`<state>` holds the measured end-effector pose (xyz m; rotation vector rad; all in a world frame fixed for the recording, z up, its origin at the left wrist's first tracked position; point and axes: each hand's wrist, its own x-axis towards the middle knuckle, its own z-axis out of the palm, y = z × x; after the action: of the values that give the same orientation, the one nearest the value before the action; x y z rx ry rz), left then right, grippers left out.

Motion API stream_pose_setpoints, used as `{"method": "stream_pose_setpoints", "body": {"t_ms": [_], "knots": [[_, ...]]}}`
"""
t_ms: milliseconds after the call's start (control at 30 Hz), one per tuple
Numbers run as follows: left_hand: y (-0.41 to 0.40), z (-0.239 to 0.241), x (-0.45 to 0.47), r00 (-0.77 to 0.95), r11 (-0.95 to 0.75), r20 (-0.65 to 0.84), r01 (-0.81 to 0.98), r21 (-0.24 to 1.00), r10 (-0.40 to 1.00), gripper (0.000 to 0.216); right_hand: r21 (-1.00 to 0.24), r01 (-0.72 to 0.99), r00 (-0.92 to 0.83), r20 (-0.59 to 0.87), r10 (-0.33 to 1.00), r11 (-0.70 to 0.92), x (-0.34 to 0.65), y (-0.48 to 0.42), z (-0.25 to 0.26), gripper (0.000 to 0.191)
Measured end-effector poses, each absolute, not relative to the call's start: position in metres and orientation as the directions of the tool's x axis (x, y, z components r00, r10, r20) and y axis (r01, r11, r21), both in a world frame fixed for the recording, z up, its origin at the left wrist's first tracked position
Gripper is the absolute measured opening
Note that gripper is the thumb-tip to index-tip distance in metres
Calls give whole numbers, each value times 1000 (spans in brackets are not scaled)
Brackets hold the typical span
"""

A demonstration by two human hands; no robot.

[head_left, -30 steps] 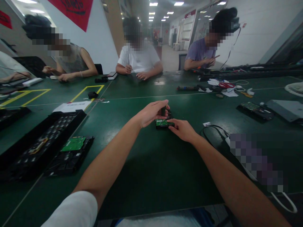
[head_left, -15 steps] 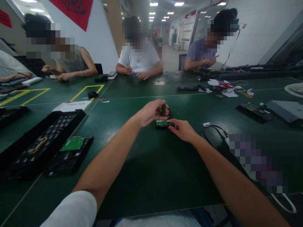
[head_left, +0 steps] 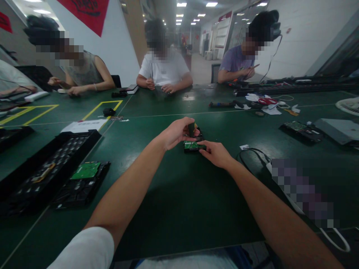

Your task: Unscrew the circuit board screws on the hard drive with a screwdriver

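Observation:
A hard drive [head_left: 190, 146] with a green circuit board facing up lies on the table in front of me. My left hand [head_left: 179, 133] is closed around the dark and yellow handle of what looks like a screwdriver [head_left: 192, 129], held upright over the drive's far side. Its tip is hidden behind my fingers. From the right, my right hand [head_left: 218, 154] grips the drive's near right edge between thumb and fingers.
To my left are a long black tray [head_left: 56, 160] and another drive [head_left: 84, 179] with a green board. A further drive [head_left: 301, 131], a grey box [head_left: 338, 130] and a power strip [head_left: 288, 196] with cable are on the right. Several people sit across the green table [head_left: 179, 209].
The dark and yellow handle has turned slightly in my left hand, showing its yellow part on another side. My right hand and the hard drive stay put.

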<state>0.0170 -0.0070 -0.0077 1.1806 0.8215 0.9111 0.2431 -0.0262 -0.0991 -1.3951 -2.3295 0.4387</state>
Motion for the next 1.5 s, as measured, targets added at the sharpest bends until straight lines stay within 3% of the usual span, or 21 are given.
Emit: {"method": "stream_pose_setpoints", "body": {"t_ms": [233, 467, 633, 933, 1200, 1500], "knots": [[-4, -9, 14, 410, 103, -53, -101, 989, 911, 33, -445, 773, -427, 161, 890, 452, 242, -27, -98, 41], [-8, -8, 18, 426, 156, -77, -154, 976, 902, 26, -442, 770, -430, 172, 886, 459, 242, -26, -100, 42], [-5, -10, 18, 421, 170, -79, -184, 968, 904, 34, -446, 762, -438, 180, 881, 470, 243, -26, -100, 41], [-6, -10, 17, 418, 50, 2, -115, 992, 908, 42, -449, 762, -438, 174, 882, 467, 243, -25, -101, 42], [-13, -2, 16, 431, 59, -14, -90, 994, 902, 33, -440, 769, -434, 172, 884, 463, 242, -26, -99, 42], [-7, -11, 18, 436, 146, -44, -205, 968, 899, 28, -439, 774, -431, 161, 888, 456, 242, -27, -98, 43]]}}
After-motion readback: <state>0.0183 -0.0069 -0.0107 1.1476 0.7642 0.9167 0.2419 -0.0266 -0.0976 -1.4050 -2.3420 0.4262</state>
